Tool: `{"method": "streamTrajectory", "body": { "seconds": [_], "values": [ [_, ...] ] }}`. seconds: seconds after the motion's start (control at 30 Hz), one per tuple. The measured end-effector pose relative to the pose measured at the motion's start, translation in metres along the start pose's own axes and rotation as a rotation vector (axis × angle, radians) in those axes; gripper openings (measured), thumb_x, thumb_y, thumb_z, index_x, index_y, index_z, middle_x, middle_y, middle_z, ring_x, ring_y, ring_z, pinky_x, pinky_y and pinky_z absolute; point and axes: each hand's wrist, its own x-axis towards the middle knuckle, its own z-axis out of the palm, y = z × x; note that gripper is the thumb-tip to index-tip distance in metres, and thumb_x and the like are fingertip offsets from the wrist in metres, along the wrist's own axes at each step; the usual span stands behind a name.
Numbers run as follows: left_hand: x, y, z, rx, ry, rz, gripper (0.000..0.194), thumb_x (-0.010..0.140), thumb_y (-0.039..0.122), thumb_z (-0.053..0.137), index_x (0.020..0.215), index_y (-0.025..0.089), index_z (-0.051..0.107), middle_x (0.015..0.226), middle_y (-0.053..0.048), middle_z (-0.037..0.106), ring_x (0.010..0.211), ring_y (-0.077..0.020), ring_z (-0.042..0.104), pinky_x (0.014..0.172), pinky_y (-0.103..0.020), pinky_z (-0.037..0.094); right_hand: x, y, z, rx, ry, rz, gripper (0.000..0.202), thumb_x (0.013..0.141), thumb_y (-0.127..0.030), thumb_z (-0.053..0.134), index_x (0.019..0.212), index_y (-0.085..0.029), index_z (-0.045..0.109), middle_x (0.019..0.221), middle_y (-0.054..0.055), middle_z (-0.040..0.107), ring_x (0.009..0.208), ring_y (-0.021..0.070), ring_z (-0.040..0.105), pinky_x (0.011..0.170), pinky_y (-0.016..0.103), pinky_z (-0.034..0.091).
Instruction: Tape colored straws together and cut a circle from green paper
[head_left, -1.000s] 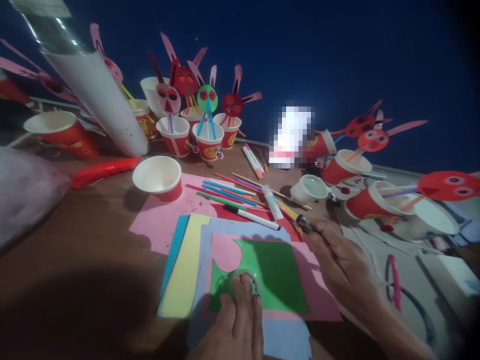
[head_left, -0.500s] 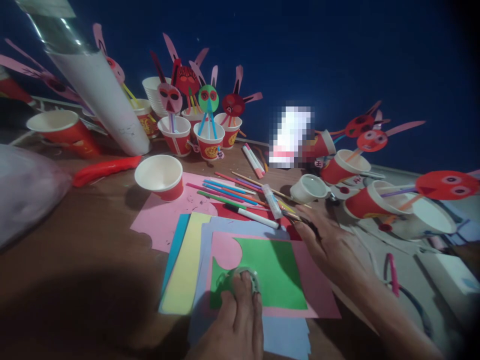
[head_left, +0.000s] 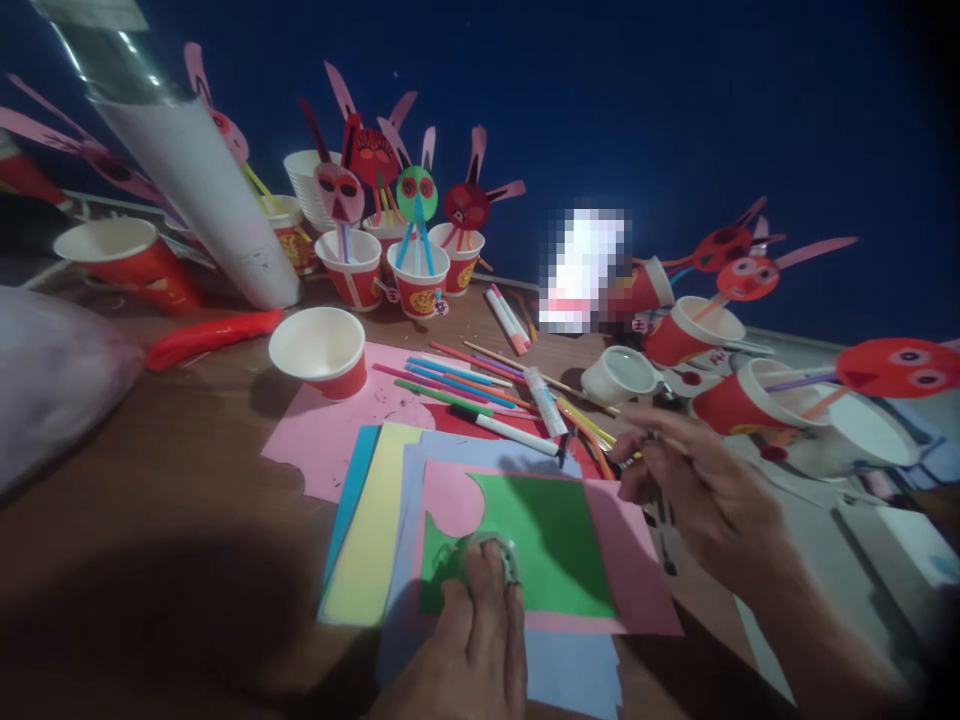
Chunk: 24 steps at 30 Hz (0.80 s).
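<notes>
My left hand [head_left: 480, 630] lies with its fingers stretched out, pressing a clear round object [head_left: 505, 556] onto a sheet of green paper [head_left: 547, 540]. The green sheet has a rounded bite cut from its upper left and rests on pink paper [head_left: 637, 560]. To the right, my right hand [head_left: 709, 500] is raised just off the paper's upper right corner, fingers curled in a pinch. Whatever is in that pinch is too small and dark to name. Beside it lie a white marker [head_left: 517, 436], a glue stick [head_left: 545, 400] and several coloured sticks [head_left: 465, 380].
Blue [head_left: 349, 500], yellow [head_left: 367, 530] and lilac sheets [head_left: 562, 675] lie beneath. A paper cup [head_left: 319, 350] stands behind on the left, a small white cup [head_left: 619, 375] behind on the right. Several cups with paper rabbit faces [head_left: 417, 195] line the back. A white roll [head_left: 202, 200] leans at left.
My right hand has drawn back from the sticks and lifted towards me, its fingers now curled into a pinch. My left hand has stayed on the clear round object.
</notes>
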Motion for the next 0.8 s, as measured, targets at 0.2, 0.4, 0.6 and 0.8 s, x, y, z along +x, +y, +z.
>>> {"method": "streamTrajectory", "body": {
  "seconds": [0.2, 0.4, 0.6, 0.8],
  "values": [
    [0.000, 0.000, 0.001, 0.038, 0.018, 0.006, 0.040, 0.081, 0.030, 0.047, 0.110, 0.002, 0.054, 0.106, -0.023, 0.062, 0.096, -0.0311, 0.060, 0.075, -0.045, 0.040, 0.011, -0.014, 0.007, 0.798, -0.243, 0.268, 0.023, 0.081, -0.039, 0.048, 0.098, -0.024, 0.048, 0.084, 0.008, 0.065, 0.065, 0.0221, 0.063, 0.048, 0.032, 0.047],
    [0.000, -0.005, 0.001, 0.045, 0.028, 0.031, 0.042, 0.084, 0.035, 0.042, 0.109, 0.003, 0.054, 0.105, -0.022, 0.063, 0.095, -0.0303, 0.061, 0.075, -0.044, 0.040, 0.019, -0.009, 0.029, 0.771, -0.322, 0.288, 0.036, 0.076, -0.048, 0.054, 0.101, -0.024, 0.045, 0.093, 0.011, 0.066, 0.074, 0.0232, 0.064, 0.056, 0.034, 0.049],
    [0.000, -0.005, 0.001, 0.034, 0.057, 0.004, 0.044, 0.084, 0.040, 0.042, 0.107, 0.005, 0.054, 0.102, -0.020, 0.063, 0.094, -0.0289, 0.061, 0.073, -0.042, 0.040, 0.017, -0.026, 0.051, 0.490, -0.490, 0.215, 0.035, 0.087, -0.047, 0.043, 0.085, -0.015, 0.059, 0.055, -0.002, 0.048, 0.048, 0.0095, 0.046, 0.046, 0.021, 0.037],
    [0.002, -0.005, 0.002, 0.048, 0.017, 0.027, 0.036, 0.084, 0.031, 0.047, 0.109, 0.006, 0.056, 0.101, -0.018, 0.066, 0.090, -0.0275, 0.062, 0.070, -0.042, 0.042, 0.027, -0.048, 0.068, 0.436, -0.545, 0.089, 0.010, 0.084, -0.027, 0.049, 0.083, -0.017, 0.051, 0.064, -0.004, 0.049, 0.052, 0.0068, 0.044, 0.046, 0.017, 0.034]
  ]
}}
